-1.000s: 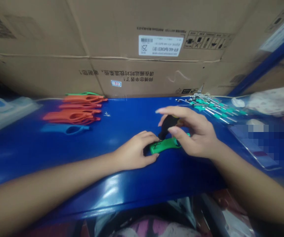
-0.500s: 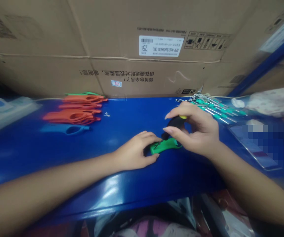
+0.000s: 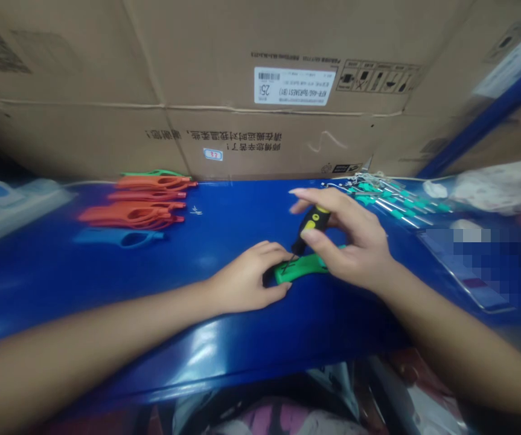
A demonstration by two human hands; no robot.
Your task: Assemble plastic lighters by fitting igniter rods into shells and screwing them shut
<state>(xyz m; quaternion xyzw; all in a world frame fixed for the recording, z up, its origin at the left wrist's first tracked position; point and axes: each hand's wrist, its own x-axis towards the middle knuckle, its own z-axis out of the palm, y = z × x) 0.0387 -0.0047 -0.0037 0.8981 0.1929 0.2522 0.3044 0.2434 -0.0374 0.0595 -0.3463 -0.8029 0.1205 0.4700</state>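
Note:
A green plastic handle piece [image 3: 299,267] lies on the blue table [image 3: 106,284] near its front edge. My left hand [image 3: 249,276] is closed on the piece's left end and pins it to the table. My right hand [image 3: 348,238] grips a small black and yellow screwdriver [image 3: 309,226] between thumb and fingers. The tool stands tilted, with its tip down on the left part of the green piece.
A stack of orange handle pieces [image 3: 140,202] with a green one behind and a blue one [image 3: 119,237] in front lies at the left. Teal-handled metal parts [image 3: 387,194] lie at the back right. A large cardboard box [image 3: 242,90] stands behind the table.
My right hand's fingers have shifted around the screwdriver handle, which now shows more yellow. The left hand and green piece have stayed put.

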